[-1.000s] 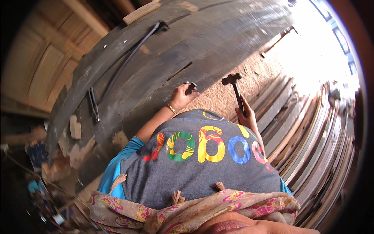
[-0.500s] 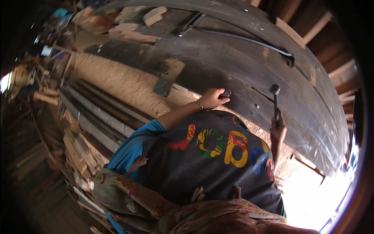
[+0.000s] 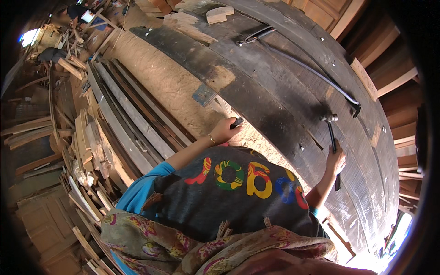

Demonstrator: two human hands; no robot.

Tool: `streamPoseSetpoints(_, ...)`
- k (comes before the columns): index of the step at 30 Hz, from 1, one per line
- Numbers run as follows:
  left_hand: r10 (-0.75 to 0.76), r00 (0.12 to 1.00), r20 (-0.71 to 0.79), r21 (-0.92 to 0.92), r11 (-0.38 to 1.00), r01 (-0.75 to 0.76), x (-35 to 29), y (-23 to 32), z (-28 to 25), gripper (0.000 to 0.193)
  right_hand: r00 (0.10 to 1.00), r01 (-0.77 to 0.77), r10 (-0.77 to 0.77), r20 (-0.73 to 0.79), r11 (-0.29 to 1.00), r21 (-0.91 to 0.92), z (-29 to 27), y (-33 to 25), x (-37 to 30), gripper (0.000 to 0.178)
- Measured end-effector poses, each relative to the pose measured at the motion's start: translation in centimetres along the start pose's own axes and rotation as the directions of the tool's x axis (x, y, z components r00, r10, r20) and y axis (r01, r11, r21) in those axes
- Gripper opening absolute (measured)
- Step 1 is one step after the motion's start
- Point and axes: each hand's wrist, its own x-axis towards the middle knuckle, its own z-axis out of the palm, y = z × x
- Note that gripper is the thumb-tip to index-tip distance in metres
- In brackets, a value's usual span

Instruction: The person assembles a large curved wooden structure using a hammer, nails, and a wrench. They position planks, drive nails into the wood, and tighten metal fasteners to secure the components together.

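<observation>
Wrapped around the handle of a hammer, the right hand is over the dark plank table at right, the hammer's head toward the far side. The left hand clasps a short dark object by the table's near edge. Farther across lies a long hooked bar; boards lie at left.

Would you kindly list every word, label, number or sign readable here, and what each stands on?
Dark grey shirt: large red, green, yellow and blue letters; I do not copy their wording.
Hammer: no lettering I can make out.
Dark piece in the left hand: too small to tell.
</observation>
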Motion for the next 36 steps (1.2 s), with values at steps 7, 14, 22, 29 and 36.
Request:
streamPoseSetpoints(7,0.055,0.998,-0.040,-0.019,0.998,-0.056,1.2,-0.8,-1.8,0.025,0.994,-0.101,0.105,-0.001,0.958,0.267,0.1,-2.8,-3.9,0.041)
streamPoseSetpoints(14,0.155,0.982,-0.105,-0.191,0.966,-0.173,5.0,1.2,-11.8,0.026,0.982,-0.185,0.154,0.112,0.912,0.366,-1.1,-13.3,-8.4,0.043)
streamPoseSetpoints(22,0.171,0.974,-0.150,-0.295,0.933,-0.209,11.9,-5.2,-26.4,0.020,0.933,-0.273,0.114,0.341,0.841,0.467,-1.0,-31.2,-11.5,0.050)
streamPoseSetpoints(29,0.181,0.967,-0.181,-0.246,0.943,-0.223,14.8,-8.9,-34.7,0.019,0.957,-0.143,0.000,0.290,0.871,0.471,-0.6,-43.8,-11.7,0.049)
streamPoseSetpoints(36,0.065,0.977,-0.204,-0.389,0.910,-0.142,13.5,-8.6,-35.3,0.015,0.884,-0.066,-0.068,0.462,0.961,0.268,1.0,-43.7,-10.3,0.045)
